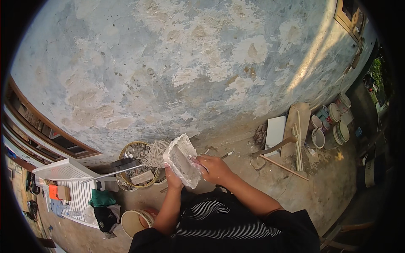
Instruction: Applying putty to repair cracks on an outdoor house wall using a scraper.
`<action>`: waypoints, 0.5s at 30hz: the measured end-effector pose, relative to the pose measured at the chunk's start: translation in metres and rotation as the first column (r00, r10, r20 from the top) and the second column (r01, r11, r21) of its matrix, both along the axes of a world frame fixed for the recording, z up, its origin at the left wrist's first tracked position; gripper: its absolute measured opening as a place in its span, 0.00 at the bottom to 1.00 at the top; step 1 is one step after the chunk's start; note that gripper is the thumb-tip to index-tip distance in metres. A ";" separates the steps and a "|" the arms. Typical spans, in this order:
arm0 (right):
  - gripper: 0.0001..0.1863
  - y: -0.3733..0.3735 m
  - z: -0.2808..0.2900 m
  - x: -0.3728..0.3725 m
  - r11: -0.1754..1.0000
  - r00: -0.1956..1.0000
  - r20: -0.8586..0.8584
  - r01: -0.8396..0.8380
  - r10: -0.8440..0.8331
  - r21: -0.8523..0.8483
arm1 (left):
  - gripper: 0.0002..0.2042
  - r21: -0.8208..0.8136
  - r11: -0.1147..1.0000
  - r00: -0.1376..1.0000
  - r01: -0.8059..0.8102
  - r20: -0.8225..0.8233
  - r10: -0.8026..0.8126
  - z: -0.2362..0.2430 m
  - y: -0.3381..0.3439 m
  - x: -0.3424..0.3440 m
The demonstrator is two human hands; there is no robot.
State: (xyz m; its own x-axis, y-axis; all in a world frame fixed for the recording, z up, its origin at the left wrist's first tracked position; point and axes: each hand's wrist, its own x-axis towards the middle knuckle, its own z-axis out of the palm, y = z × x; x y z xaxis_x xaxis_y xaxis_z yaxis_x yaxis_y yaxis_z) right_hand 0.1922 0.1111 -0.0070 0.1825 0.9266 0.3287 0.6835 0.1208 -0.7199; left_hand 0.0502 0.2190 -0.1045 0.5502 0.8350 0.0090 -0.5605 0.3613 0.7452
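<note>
White putty cakes the flat tray (182,161), held up near the patchy wall (168,63). The left hand (173,178) grips it from below. The right hand (214,167) pinches a small blade (197,162) on it. Best to scrape slowly and keep the tray level. It looks crusty and lumpy

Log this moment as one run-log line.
left hand: holds putty-caked tray from below | right hand: at tray's edge | setting: patched wall
</note>
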 end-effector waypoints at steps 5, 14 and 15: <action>0.10 -0.004 -0.001 -0.015 0.987 0.987 -0.019 -0.158 0.159 0.033 | 0.36 -0.104 0.994 0.999 -0.039 0.020 0.041 0.013 0.004 -0.007; 0.09 -0.002 0.005 0.004 0.998 0.998 0.058 0.027 -0.031 0.063 | 0.35 -0.134 0.988 0.997 -0.072 0.001 0.072 0.020 -0.005 -0.018; 0.09 -0.002 0.002 0.000 0.998 0.998 0.057 0.031 -0.034 0.063 | 0.36 -0.106 0.991 0.997 -0.077 -0.028 0.075 0.019 -0.008 -0.016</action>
State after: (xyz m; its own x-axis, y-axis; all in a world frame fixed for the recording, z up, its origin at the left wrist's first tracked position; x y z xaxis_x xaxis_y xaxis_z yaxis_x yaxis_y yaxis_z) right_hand 0.1918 0.1087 -0.0047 0.1910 0.8981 0.3962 0.7280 0.1411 -0.6709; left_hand 0.0339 0.2112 -0.0850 0.4842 0.8697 -0.0953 -0.5717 0.3969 0.7180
